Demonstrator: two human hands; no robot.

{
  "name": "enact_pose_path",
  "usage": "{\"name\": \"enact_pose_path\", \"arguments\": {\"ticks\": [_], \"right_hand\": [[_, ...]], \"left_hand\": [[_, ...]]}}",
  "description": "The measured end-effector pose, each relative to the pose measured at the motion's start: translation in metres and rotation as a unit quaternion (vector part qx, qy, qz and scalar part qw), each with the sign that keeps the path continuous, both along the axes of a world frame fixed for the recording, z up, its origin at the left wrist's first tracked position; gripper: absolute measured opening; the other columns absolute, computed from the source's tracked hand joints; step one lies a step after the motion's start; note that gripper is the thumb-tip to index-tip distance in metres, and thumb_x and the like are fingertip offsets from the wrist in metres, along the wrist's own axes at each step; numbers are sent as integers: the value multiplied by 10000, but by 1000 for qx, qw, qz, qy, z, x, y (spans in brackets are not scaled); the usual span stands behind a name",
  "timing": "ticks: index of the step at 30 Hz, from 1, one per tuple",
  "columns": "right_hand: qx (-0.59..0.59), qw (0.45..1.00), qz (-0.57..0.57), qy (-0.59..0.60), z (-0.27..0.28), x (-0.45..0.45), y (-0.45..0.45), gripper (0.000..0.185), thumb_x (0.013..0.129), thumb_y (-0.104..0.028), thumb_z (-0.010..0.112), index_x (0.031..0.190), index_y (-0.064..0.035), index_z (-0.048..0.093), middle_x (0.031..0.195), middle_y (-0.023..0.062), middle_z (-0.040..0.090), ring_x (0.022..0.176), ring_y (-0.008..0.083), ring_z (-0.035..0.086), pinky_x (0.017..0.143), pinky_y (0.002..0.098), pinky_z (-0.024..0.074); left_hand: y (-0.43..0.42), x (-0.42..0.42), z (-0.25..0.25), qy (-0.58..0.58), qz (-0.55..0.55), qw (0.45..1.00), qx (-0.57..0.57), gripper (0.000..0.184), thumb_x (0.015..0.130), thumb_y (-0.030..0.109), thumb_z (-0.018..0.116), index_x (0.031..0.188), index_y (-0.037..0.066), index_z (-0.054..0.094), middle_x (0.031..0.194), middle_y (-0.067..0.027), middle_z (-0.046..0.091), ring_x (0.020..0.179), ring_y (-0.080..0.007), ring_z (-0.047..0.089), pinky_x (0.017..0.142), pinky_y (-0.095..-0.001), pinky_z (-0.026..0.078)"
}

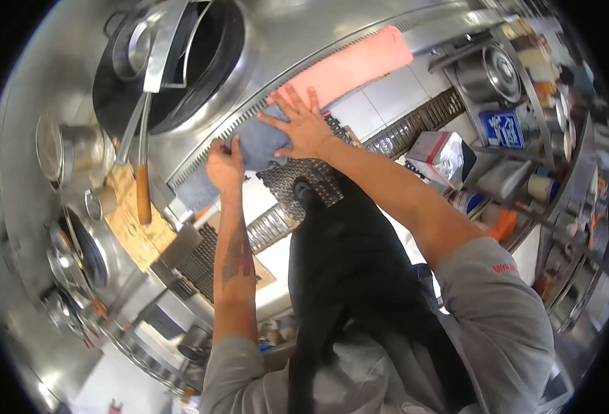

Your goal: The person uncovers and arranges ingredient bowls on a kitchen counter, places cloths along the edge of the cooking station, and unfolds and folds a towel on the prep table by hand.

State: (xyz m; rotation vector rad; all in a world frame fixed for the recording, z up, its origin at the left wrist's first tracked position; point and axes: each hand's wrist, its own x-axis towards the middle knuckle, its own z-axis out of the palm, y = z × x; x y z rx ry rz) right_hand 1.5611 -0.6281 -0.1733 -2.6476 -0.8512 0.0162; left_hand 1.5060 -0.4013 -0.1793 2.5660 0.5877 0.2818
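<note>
A blue-grey cloth (pixel 259 141) lies along the slotted front edge of the steel stove counter. My left hand (pixel 225 164) pinches it near its middle, thumb up against the folded part. My right hand (pixel 306 125) lies with fingers spread, its palm side over the right end of the grey cloth and fingertips touching a pink cloth (pixel 349 67). The pink cloth stretches flat along the same edge, up and to the right. Part of the grey cloth hangs toward the floor, and another stretch (pixel 197 190) shows left of my left hand.
A large black wok (pixel 211 65) holds a strainer and ladles behind the cloths. Wooden-handled tools rest on a wooden board (pixel 128 214) at the left. A rack at the right carries a steel pot (pixel 487 74) and a blue tin (pixel 502 129). Drain grates (pixel 415 125) cross the tiled floor.
</note>
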Motion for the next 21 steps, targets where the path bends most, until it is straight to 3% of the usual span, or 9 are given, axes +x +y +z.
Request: {"name": "enact_pose_path", "arguments": {"ticks": [4,6,7,9,10,13,16,18,21], "right_hand": [[-53,996,64,17,9,2,-30,978,690,-578,798,1546,-403,360,1652,101,252,1538,389,143,1154,728,86],[-55,989,140,0,6,-1,-42,948,722,-572,787,1547,-422,345,1657,100,256,1549,357,122,1177,694,89],[-37,990,136,-4,9,-1,-46,943,720,-565,791,1543,-425,353,1648,103,274,1539,360,161,1174,695,107],[80,993,86,-23,6,-13,-46,886,747,-521,784,1528,-374,391,1622,108,320,1509,362,245,1164,683,161],[179,982,43,-38,2,-24,-48,836,776,-483,774,1517,-322,423,1604,110,348,1491,361,289,1158,670,198],[336,922,-158,112,3,-40,-112,479,885,-279,659,1321,-97,581,1419,181,522,1300,367,514,1055,520,418],[381,786,-424,239,-65,-18,-198,331,894,-172,569,1184,-29,639,1228,264,626,1054,409,652,919,455,524],[292,773,-456,330,-140,32,-257,354,871,-167,573,1183,-11,633,1105,298,674,975,445,673,882,487,540],[208,738,-553,326,-272,126,-302,516,898,-188,577,1390,-49,511,995,285,709,927,374,718,842,432,569]], "left_hand": [[3,-4,0,16,-49,996,77,403,886,409,729,856,15,648,723,-179,674,661,-387,670,612,-477,508],[-6,-3,8,106,-34,993,47,402,923,389,677,1072,16,659,1006,-225,695,933,-387,679,786,-488,513],[-20,-4,16,100,-55,992,49,402,923,389,677,1072,16,659,1006,-225,695,933,-387,679,786,-488,513],[-57,-1,30,-85,-157,962,207,590,955,410,605,1406,41,515,1437,-272,496,1340,-411,474,1063,-546,383],[-75,9,32,-92,-178,959,203,590,955,410,605,1406,41,515,1437,-272,496,1340,-411,474,1063,-546,383],[-124,46,26,17,-364,884,294,785,989,511,488,1606,100,231,1674,-211,102,1538,-405,137,1218,-579,151],[-129,76,5,106,-398,884,222,862,961,558,505,1601,60,211,1658,-236,148,1523,-414,185,1212,-590,163],[-126,85,1,115,-421,882,180,989,907,626,538,1593,9,182,1647,-259,168,1506,-422,233,1207,-591,170],[-126,90,-3,106,-429,870,217,1053,873,654,556,1581,-29,182,1626,-285,211,1479,-452,279,1197,-590,191]]}}
